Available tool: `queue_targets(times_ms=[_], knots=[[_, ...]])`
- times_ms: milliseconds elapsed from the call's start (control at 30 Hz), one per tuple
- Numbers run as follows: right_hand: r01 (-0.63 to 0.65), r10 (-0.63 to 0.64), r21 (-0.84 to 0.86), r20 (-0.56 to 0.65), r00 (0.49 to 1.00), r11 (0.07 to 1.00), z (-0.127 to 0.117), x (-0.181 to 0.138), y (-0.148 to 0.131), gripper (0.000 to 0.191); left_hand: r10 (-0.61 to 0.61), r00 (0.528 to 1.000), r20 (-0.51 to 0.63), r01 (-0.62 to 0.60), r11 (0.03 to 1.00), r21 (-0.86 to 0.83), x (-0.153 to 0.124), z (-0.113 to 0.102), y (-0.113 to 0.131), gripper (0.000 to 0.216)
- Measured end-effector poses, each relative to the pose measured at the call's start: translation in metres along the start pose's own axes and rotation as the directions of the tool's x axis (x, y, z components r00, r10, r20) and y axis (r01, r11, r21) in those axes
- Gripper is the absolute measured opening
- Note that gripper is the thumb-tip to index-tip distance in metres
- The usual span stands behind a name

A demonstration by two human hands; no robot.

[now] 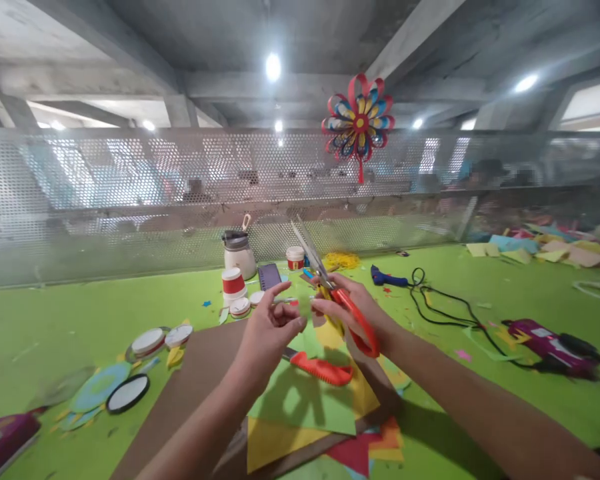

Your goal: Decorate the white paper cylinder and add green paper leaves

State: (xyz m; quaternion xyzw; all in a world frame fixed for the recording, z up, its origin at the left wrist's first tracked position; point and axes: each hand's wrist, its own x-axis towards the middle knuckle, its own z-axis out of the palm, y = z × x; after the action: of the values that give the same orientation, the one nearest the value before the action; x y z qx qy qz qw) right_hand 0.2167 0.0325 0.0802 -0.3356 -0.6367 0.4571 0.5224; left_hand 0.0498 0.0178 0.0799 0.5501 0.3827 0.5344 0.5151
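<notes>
My right hand (pixel 347 310) grips a pair of scissors (pixel 354 319) with red handles, its long metal blades pointing up and away from me. A narrow yellow strip (pixel 333 313) shows beside the handles; whether my fingers hold it I cannot tell. To the left, my left hand (pixel 275 320) hovers with its index finger stretched out and the others loosely bent, and I see nothing in it. Below both hands, a knife (pixel 325 369) with a ridged red-orange handle lies on light green paper (pixel 305 407), its blade partly behind my left hand. Yellow paper (pixel 280 443) and a brown board (pixel 180 387) lie underneath.
A blue glue gun (pixel 389 277) with a black cable lies to the right, near a purple device (pixel 550 347). White-and-red tubs (pixel 233 283), a lidded jug (pixel 239 253) and a phone (pixel 269 276) stand or lie behind. Round tape rolls (pixel 127 393) are at left. A paper flower (pixel 360 123) hangs by the mesh divider.
</notes>
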Motion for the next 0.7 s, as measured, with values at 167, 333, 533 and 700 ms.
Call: queue_targets(times_ms=[167, 333, 533, 700], knots=[[0.04, -0.04, 0.004, 0.032, 0.999, 0.999, 0.012, 0.006, -0.003, 0.05, 0.001, 0.999, 0.04, 0.0, 0.999, -0.037, 0.0, -0.005, -0.003, 0.069], [0.0, 0.001, 0.078, -0.01, 1.0, 0.997, 0.019, 0.015, -0.004, 0.048, -0.049, 0.998, 0.047, 0.05, 0.999, -0.021, -0.004, -0.012, -0.009, 0.03], [0.005, 0.003, 0.166, -0.049, 0.999, 0.986, 0.024, 0.017, -0.011, 0.046, -0.099, 0.985, 0.139, 0.095, 0.995, 0.038, -0.009, -0.015, -0.011, 0.019], [0.03, -0.017, 0.172, -0.081, 0.997, 0.985, 0.022, 0.016, -0.014, 0.042, -0.126, 0.981, 0.145, 0.115, 0.99, 0.08, -0.012, -0.011, -0.006, 0.021]])
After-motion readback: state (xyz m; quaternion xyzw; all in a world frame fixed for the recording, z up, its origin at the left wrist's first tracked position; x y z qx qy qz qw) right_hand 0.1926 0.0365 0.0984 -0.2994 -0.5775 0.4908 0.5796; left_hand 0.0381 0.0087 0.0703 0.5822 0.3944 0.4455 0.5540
